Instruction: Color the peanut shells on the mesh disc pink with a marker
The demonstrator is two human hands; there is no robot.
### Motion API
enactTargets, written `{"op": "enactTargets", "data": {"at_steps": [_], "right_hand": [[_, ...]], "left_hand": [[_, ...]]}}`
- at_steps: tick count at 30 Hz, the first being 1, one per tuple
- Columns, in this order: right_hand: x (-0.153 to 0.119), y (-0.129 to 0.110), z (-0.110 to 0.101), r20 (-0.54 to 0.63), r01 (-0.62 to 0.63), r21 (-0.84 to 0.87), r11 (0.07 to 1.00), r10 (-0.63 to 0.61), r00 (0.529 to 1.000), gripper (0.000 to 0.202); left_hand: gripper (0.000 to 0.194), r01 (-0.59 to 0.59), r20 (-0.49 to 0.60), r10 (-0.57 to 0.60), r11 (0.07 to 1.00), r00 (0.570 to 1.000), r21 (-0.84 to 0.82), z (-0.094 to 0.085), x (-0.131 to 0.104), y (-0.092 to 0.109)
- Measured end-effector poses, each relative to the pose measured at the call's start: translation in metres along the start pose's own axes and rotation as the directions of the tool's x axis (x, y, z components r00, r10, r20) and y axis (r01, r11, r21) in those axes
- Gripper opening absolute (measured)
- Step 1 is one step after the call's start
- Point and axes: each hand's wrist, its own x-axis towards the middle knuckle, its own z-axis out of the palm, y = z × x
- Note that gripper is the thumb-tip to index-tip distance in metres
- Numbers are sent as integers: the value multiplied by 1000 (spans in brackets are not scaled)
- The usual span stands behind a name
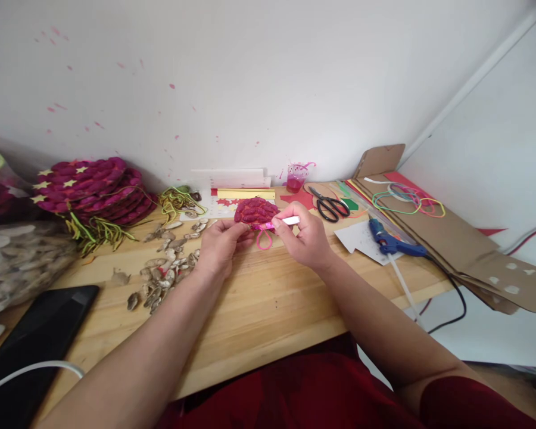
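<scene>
In the head view, a small magenta craft piece (256,210) covered in bumpy shells lies at the middle of the table. A pink cord loop (264,239) sticks out from its near edge. The fingers of my left hand (223,241) are closed on its lower left edge. My right hand (304,235) pinches a white pen-like stick (291,220), whose bright pink end meets the piece's near edge just above the loop. What exactly the stick is, I cannot make out. Loose empty peanut shells (167,271) are scattered left of my left hand.
Stacked magenta shell pieces with yellow stars (89,187) stand at the left, beside yellow-green cords (178,202). A black tablet-like device (44,339) lies near front left. At right are black scissors (329,205), a blue glue gun (395,244), cardboard (464,244) and a cup of pink liquid (296,179).
</scene>
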Motion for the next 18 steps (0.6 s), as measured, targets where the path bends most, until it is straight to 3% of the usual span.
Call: {"op": "enactTargets", "data": {"at_steps": [5, 11, 18], "right_hand": [[0, 1, -1, -57, -2, -52, 999, -1, 998, 15], [0, -3, -1, 6, 17, -23, 1000, -17, 1000, 13], [-1, -1, 0, -35, -6, -29, 1000, 5, 999, 14]], "left_hand": [[23, 10, -20, -11, 1000, 1000, -16, 0, 0, 1], [20, 23, -8, -23, 999, 1000, -29, 1, 0, 2], [21, 29, -13, -29, 999, 999, -36, 2, -1, 3]]}}
